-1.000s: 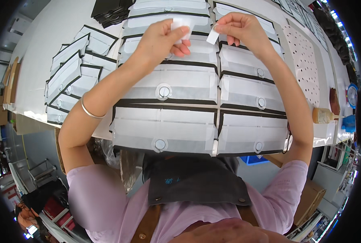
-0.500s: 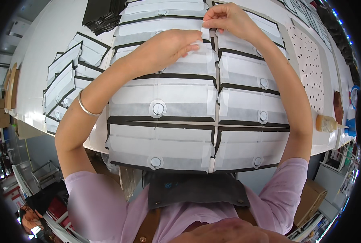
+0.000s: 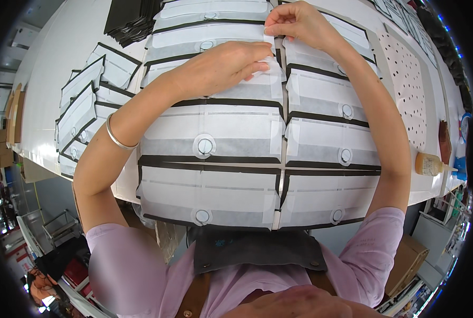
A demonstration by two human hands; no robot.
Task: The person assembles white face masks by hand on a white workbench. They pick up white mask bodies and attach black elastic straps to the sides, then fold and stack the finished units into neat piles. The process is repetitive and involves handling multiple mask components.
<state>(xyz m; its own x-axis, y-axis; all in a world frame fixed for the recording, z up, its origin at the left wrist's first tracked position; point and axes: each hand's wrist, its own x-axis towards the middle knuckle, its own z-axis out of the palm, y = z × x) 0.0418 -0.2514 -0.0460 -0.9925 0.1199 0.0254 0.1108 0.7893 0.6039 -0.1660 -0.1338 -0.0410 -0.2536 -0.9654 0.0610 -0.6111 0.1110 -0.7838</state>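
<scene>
Now the white table (image 3: 61, 63) carries two columns of overlapping white sheets (image 3: 215, 185) edged in black. Far along the seam, the left hand (image 3: 220, 66) presses flat, fingers together, on a small white strip (image 3: 268, 66); the right hand (image 3: 294, 24) pinches its far end.

- Stack of black sheets (image 3: 133, 21) at far left of the white table (image 3: 61, 58), near its far edge.
- Fanned pile of white black-edged pieces (image 3: 85, 114) on the table's left side.
- Perforated board (image 3: 408, 90) lying flat on the right, dotted with small holes.
- Small amber bottle (image 3: 430, 164) on its side near the right edge.
- Brown patch (image 3: 444, 142) just above the bottle.
- Cardboard box (image 3: 408, 262) on the floor, lower right.
</scene>
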